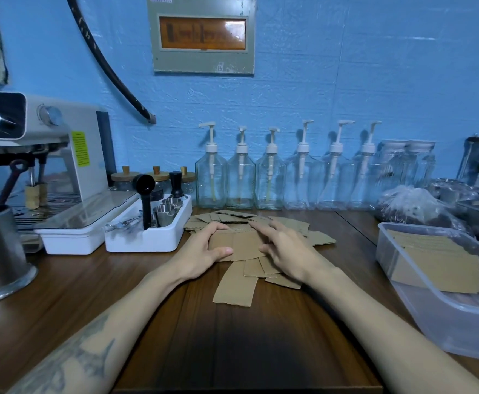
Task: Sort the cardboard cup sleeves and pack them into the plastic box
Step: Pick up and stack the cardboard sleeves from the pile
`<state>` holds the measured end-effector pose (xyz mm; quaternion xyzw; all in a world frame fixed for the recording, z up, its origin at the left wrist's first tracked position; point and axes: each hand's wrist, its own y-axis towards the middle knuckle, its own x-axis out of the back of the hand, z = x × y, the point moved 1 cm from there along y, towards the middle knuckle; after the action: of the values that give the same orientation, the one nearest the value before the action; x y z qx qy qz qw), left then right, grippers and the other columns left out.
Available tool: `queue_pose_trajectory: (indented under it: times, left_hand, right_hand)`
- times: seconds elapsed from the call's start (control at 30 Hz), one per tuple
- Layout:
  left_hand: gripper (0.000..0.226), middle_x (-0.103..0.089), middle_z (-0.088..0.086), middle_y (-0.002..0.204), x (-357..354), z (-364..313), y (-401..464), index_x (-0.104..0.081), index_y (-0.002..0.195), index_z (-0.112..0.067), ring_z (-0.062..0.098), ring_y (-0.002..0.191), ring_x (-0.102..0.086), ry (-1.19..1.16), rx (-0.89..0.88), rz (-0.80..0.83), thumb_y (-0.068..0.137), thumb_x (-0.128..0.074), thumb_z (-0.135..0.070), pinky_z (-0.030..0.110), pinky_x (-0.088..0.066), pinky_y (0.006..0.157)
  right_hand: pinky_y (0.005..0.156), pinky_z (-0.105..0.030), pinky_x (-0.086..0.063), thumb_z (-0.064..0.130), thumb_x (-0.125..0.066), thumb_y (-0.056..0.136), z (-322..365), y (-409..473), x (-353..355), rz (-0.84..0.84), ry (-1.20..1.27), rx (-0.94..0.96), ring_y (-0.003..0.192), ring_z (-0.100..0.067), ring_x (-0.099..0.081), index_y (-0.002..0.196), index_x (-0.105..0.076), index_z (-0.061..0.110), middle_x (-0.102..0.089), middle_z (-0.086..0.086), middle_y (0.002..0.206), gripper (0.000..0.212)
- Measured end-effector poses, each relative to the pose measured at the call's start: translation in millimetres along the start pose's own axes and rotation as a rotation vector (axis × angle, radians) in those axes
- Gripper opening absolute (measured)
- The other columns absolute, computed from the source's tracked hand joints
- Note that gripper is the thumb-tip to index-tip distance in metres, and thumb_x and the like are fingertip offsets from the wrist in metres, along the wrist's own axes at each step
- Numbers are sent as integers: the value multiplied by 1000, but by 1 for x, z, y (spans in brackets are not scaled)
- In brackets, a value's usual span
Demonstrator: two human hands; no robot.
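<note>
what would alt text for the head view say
A person's left hand and right hand gather a loose pile of cardboard cup sleeves on a wooden counter. A clear plastic box on the right already holds stacked sleeves; pump bottles line the blue wall.

Six pump bottles stand in a row at the wall. Three wood-lidded jars sit behind a white tray. One plastic box holds a stack of sleeves; the loose sleeves on the table are too overlapped to count. Two hands show.
</note>
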<state>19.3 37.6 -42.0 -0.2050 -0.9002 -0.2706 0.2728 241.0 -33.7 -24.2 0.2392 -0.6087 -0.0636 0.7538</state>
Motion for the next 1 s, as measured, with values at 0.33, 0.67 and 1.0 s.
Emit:
queue_pose_trajectory:
  times: [0.33, 0.67, 1.0]
  left_hand:
    - [39, -60, -13, 117, 1, 5, 4, -50, 122, -33, 10, 110, -59, 23, 15, -30, 90, -70, -29, 34, -48, 99]
    - [43, -62, -1, 122, 0, 3, 1, -46, 128, -33, 16, 111, -60, 57, 29, -12, 91, -67, -33, 43, -48, 100]
    - [43, -60, -8, 121, -2, 3, -1, -41, 131, -35, 6, 107, -58, 77, 50, 22, 94, -63, -34, 30, -47, 96]
  right_hand:
    - [103, -45, -40, 65, -54, 89, -26, -5, 20, 27, 12, -173, 130, -29, -46, 156, -15, 30, -51, -8, 143, 85]
    - [107, -47, -35, 77, -50, 81, -44, -20, 28, 314, -175, -544, 135, -33, -38, 120, -64, 23, -39, -12, 147, 68]
    - [83, -28, -43, 18, -72, 88, -39, -11, 40, -34, 394, -533, 91, -18, -58, 127, -60, 23, -62, 1, 94, 42]
